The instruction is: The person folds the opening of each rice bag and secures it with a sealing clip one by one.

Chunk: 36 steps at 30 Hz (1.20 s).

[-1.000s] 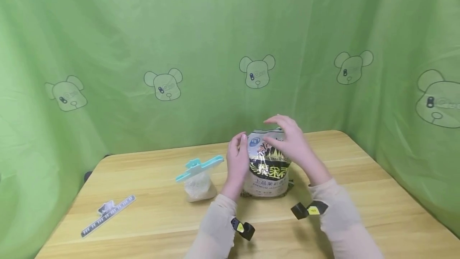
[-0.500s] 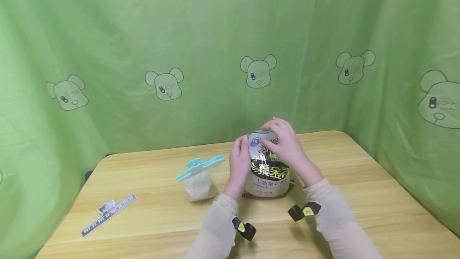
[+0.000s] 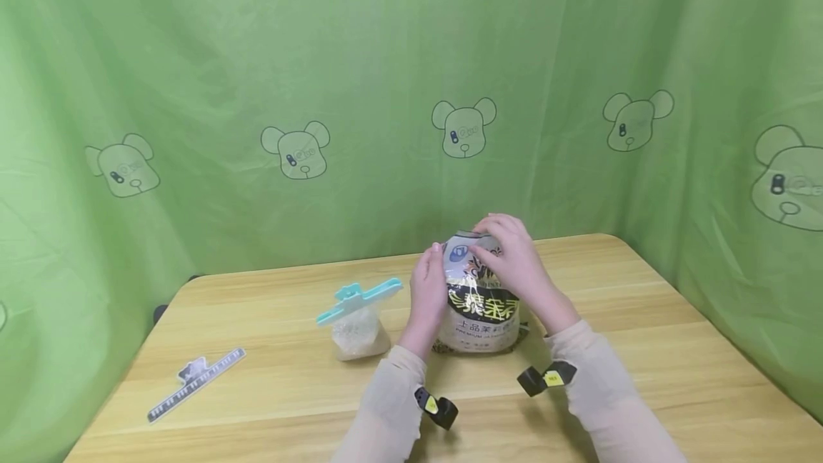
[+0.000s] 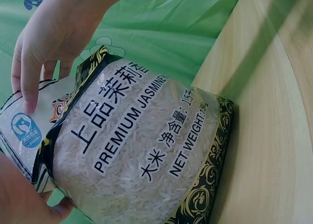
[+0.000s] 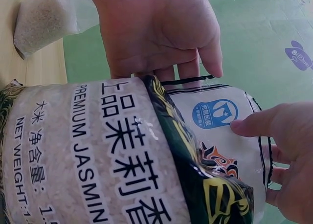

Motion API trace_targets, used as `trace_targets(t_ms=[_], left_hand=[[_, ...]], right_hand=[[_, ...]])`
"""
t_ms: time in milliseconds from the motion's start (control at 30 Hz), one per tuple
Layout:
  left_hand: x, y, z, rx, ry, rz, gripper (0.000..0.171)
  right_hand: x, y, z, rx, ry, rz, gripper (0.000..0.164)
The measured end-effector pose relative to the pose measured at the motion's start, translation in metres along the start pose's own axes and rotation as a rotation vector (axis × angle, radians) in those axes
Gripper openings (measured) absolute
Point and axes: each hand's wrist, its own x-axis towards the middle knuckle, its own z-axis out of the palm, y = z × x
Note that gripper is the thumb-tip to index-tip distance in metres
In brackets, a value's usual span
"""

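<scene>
A bag of jasmine rice (image 3: 482,338), clear plastic with black and gold bands, stands upright on the table. At its upper left edge is my left hand (image 3: 427,288), its fingers behind the plastic and its thumb by the rim; the right wrist view shows this hand (image 5: 161,33) along the edge. My right hand (image 3: 514,256) pinches the top of the bag from the right. Its thumb lies on the front beside a blue printed badge (image 5: 215,113), with the fingers behind. The left wrist view shows rice grains (image 4: 122,160) filling the bag below its flattened top.
A small clear bag of rice (image 3: 360,334), closed with a turquoise clip (image 3: 360,301), stands left of the hands. Farther left a piano-key patterned clip (image 3: 196,384) lies on the wooden table (image 3: 270,420). A green curtain (image 3: 379,56) hangs behind.
My right hand has come down from above the bag's top right and now pinches the top. The left hand stays at the left edge almost unmoved.
</scene>
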Motion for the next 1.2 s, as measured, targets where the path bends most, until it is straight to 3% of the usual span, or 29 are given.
trace_targets(t_ms=[467, 700, 1200], left_hand=[[0.0012, 0.0002, 0.0007, -0.012, 0.004, 0.016, 0.044], [0.0015, -0.0012, 0.0005, -0.013, 0.001, 0.016, 0.045], [0.0008, -0.0005, 0.0000, -0.005, -0.002, 0.019, 0.044]], right_hand=[[0.0001, 0.0021, 0.0004, 0.033, 0.083, -0.038, 0.013], [-0.0006, 0.0028, -0.0006, 0.035, 0.103, -0.050, 0.013], [-0.0010, 0.0032, -0.0055, 0.095, 0.089, 0.030, 0.022]])
